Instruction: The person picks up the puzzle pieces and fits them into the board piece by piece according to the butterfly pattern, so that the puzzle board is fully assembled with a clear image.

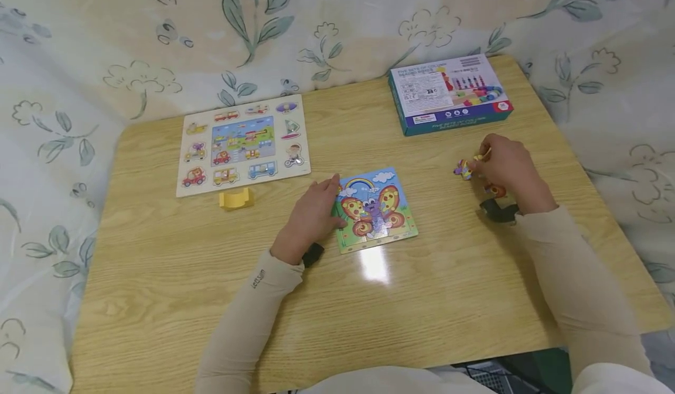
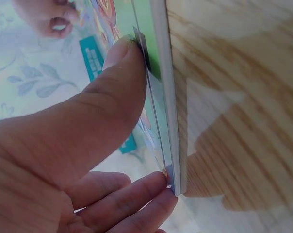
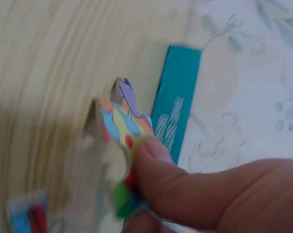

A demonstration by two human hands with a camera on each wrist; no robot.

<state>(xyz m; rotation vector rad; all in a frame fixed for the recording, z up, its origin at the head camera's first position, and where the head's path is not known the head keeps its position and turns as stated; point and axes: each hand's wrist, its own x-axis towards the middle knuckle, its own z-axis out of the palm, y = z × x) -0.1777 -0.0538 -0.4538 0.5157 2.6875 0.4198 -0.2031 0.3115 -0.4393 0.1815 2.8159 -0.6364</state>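
A square butterfly jigsaw puzzle lies flat in its tray near the middle of the table. My left hand rests along its left edge, fingers near the far corner. In the left wrist view the thumb presses on the puzzle's rim, fingers fairly straight. Off to the right, my right hand pinches a colourful puzzle piece between thumb and fingers, just above the table. Another loose piece lies under that hand, partly hidden. The right wrist view is blurred, so how many pieces are held is unclear.
A wooden vehicle puzzle board lies at the back left, with a yellow curved block before it. A teal-sided bead game box sits at the back right. Floral fabric hangs behind the table.
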